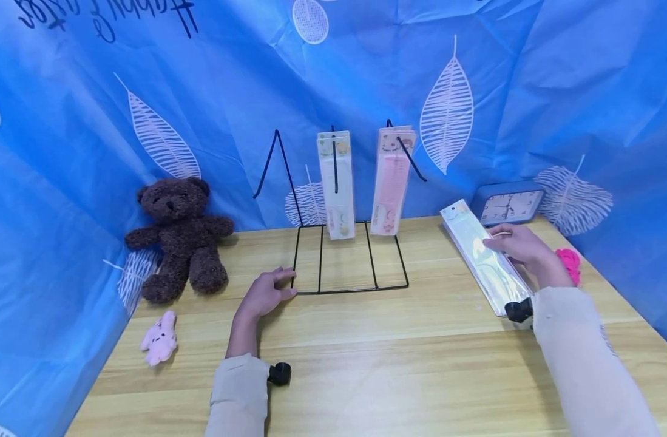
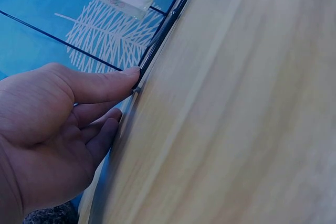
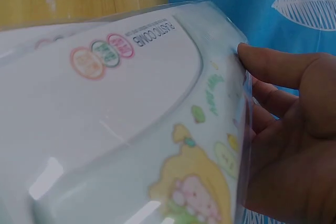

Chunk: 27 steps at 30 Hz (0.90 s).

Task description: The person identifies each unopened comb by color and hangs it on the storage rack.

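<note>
Left hand (image 1: 264,296) is at the near-left corner of the black wire rack (image 1: 349,291); from head it's just fingers meeting the corner, while left wrist shows the grip: thumb on the wire, fingers curled below, pinching it. Right hand (image 1: 521,246) pinches the long clear comb packet (image 1: 483,261) by its edge, right of the rack, just in front of the blue clock (image 1: 509,206). Head gives full packet length and its slant but no legible print; can't tell from it whether the packet touches the table (image 1: 393,376). Right wrist reads PLASTIC COMB, three round badges (pink, green, orange) and a yellow-hooded cartoon, plus what looks like a second packet's edge behind; thumb on the near face, fingers round the back. Only head has the whole rack: pale packets (image 1: 338,209) on the middle hook, pink packets (image 1: 389,182) on the right one. Left wrist catches just the bottom of a hung packet, with its comb label. Also head only: pink plush (image 1: 161,340) at left, in front of the brown bear (image 1: 175,237), and a bright pink item (image 1: 570,265) partly behind the right wrist, too hidden to identify.
</note>
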Each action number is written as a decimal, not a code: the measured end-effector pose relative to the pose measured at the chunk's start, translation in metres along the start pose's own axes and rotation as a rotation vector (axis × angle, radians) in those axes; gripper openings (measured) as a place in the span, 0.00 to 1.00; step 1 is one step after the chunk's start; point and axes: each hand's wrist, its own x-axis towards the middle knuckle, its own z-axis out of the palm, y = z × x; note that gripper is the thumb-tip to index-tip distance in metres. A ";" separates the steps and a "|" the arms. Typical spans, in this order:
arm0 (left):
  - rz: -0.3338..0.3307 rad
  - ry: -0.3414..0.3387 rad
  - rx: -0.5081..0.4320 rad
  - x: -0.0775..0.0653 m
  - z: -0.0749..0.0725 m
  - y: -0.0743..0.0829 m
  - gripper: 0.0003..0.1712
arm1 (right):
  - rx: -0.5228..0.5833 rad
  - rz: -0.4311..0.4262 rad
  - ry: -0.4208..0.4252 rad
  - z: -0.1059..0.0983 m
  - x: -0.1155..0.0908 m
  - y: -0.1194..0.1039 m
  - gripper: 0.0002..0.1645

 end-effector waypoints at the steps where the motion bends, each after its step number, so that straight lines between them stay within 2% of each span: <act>1: 0.001 0.001 0.001 0.000 0.000 0.000 0.29 | -0.007 -0.004 0.000 0.000 -0.001 -0.002 0.34; 9: 0.003 0.002 -0.006 0.000 0.001 -0.001 0.29 | -0.004 -0.016 0.027 0.002 -0.003 -0.013 0.39; 19: 0.001 0.008 -0.012 0.001 0.002 -0.003 0.29 | 0.019 -0.089 0.091 0.007 -0.006 -0.025 0.37; 27: 0.010 0.012 -0.014 0.001 0.002 -0.001 0.29 | 0.088 -0.243 0.205 0.009 -0.013 -0.036 0.26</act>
